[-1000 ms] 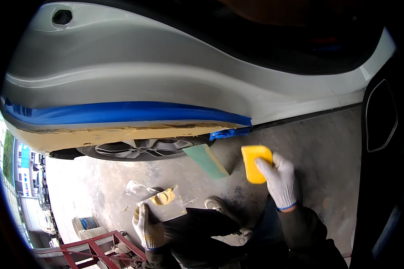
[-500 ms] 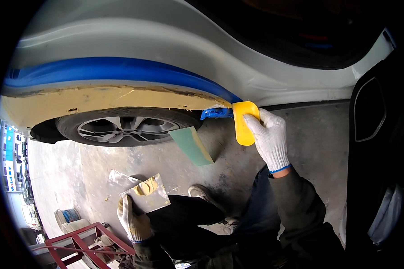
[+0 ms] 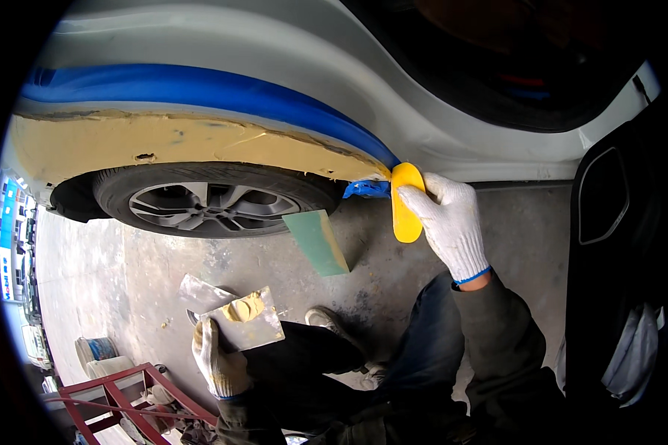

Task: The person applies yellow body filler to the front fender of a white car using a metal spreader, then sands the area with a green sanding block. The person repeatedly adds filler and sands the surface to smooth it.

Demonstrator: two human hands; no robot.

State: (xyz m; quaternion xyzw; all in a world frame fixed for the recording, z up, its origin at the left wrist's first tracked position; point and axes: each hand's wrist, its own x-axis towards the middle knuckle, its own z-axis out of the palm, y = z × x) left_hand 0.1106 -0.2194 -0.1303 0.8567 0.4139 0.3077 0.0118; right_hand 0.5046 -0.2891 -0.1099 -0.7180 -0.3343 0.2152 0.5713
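Note:
My right hand (image 3: 453, 215), in a white knit glove, is closed on a yellow putty spreader (image 3: 407, 215). The spreader's top end is at the right end of a tan filler-coated wheel arch (image 3: 215, 141), beside a crumpled blue strip (image 3: 369, 189). Blue masking (image 3: 171, 76) runs along the arch's upper edge. Low on the left, my gloved left hand (image 3: 221, 365) grips a flat metal putty plate (image 3: 260, 335). A mound of tan putty (image 3: 245, 307) lies on it, and a second metal piece (image 3: 202, 291) shows behind.
Below the arch is a car wheel (image 3: 208, 204). A green sheet (image 3: 315, 245) stands near the tyre's right side. At lower left are a dark red metal frame (image 3: 130, 404) and buckets (image 3: 96, 350). A black door panel (image 3: 608, 185) bounds the right side.
The yellow spreader has turned and now shows a narrower face. My right hand has shifted slightly right and down. My left hand still holds the plate. The view has shifted a little.

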